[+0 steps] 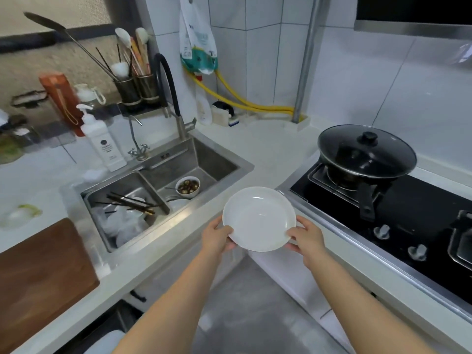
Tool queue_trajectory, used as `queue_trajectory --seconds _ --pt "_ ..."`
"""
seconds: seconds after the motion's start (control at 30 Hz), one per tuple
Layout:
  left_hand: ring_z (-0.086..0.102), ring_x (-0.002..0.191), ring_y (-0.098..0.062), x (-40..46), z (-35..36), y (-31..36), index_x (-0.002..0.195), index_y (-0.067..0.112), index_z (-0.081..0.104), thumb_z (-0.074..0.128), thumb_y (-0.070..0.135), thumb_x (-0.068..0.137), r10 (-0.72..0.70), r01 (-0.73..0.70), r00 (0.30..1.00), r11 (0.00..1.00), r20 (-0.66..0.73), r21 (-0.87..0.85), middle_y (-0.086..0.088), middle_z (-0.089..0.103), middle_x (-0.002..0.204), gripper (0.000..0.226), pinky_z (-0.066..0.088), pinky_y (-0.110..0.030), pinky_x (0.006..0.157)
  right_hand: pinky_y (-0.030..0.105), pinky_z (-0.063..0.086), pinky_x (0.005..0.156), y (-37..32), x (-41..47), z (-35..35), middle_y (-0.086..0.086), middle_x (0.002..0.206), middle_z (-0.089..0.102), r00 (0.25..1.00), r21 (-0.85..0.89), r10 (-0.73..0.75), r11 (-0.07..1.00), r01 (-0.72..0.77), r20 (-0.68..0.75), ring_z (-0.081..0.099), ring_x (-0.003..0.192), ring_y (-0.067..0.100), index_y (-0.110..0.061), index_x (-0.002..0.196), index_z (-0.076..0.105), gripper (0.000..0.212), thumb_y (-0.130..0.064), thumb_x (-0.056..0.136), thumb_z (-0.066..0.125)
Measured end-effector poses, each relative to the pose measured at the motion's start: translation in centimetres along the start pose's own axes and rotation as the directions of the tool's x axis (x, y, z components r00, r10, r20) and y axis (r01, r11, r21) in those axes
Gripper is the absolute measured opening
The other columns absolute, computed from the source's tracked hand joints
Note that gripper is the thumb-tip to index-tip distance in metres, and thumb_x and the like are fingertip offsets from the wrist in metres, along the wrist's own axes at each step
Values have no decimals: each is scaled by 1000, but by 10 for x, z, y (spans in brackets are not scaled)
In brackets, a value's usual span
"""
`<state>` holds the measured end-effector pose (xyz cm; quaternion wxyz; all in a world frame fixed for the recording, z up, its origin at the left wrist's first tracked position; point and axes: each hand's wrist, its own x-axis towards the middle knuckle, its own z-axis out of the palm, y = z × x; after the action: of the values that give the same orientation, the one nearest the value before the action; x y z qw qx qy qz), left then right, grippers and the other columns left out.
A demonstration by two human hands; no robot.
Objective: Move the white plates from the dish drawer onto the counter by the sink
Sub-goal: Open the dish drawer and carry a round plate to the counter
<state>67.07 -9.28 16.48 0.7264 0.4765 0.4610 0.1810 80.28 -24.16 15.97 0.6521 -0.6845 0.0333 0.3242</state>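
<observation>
A white plate (259, 218) is being held in the air just right of the sink (163, 190), over the counter's (268, 149) front edge. The left hand (217, 237) and right hand (305, 237) are gripping opposite rims, thumbs lying on top, remaining fingers hidden beneath.

lidded pan (367, 152), soap bottle (103, 144), cutting board (38, 279)
</observation>
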Motion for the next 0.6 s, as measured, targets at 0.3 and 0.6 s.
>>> queue_trajectory --seconds 0.3,0.6 --pt "70 74 -25 79 5 49 130 10 53 55 -3 83 17 -17 1000 999 7 31 -16 69 108 49 58 -26 52 33 56 63 -36 59 43 10 125 58 1000 76 -4 997 6 -23 62 105 30 -18 128 52 57 9 78 51" --pt "68 49 -12 140 31 80 129 3 53 56 -1 89 11 -14 999 996 -39 -85 -12 67 100 41 57 -23 46 31 56 55 -78 139 69 10 111 59 997 89 64 994 -68 44 62 74 16 -6 130 52 54 13 79 49"
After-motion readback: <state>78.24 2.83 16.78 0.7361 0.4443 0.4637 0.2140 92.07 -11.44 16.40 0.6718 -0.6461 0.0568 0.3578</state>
